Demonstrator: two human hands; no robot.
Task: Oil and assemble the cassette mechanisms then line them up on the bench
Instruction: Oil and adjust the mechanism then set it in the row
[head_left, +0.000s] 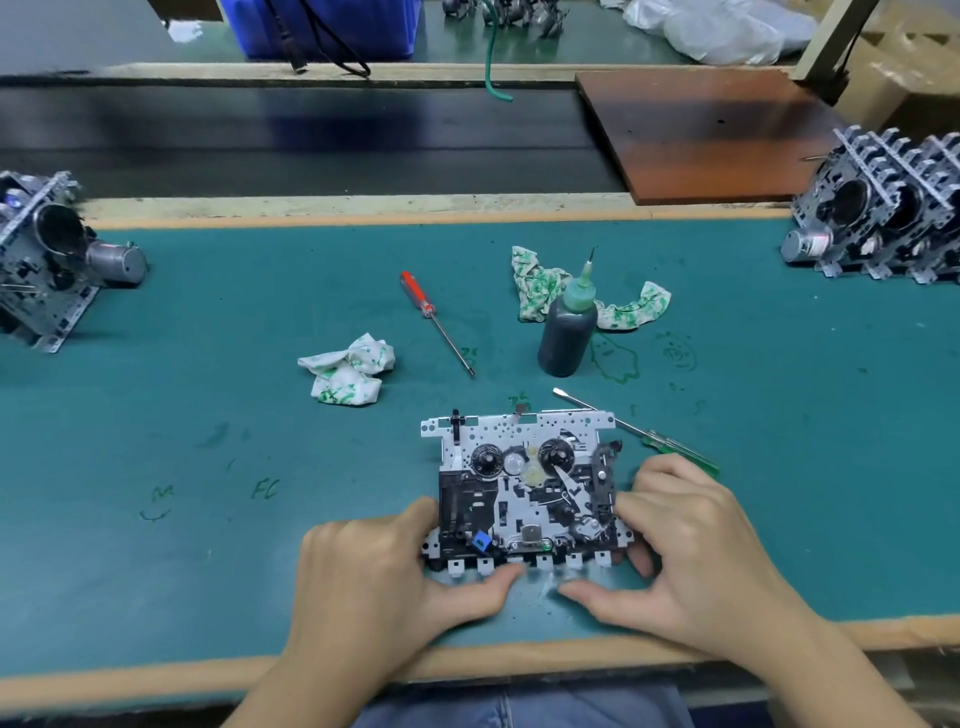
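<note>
Far left on green-topped bench: finished silver cassette mechanism with round motor, standing on edge. Crumpled white-green rag, red-handled screwdriver. Centre near front edge: flat silver-and-black cassette mechanism, lying flat, gripped by both hands. Left hand curled round lower left corner; right hand curled round right edge, thumbs under tabs. Behind: dark oil bottle with green nozzle, second rag, green-handled screwdriver. Far right: row of upright mechanisms.

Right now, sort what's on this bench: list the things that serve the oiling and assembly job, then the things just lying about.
For the job:
- cassette mechanism, gripped by left hand and right hand
- oil bottle
- red screwdriver
- green screwdriver
- standing mechanisms, right and left

Lying about:
- stained rags
- brown board
- blue bin
</note>
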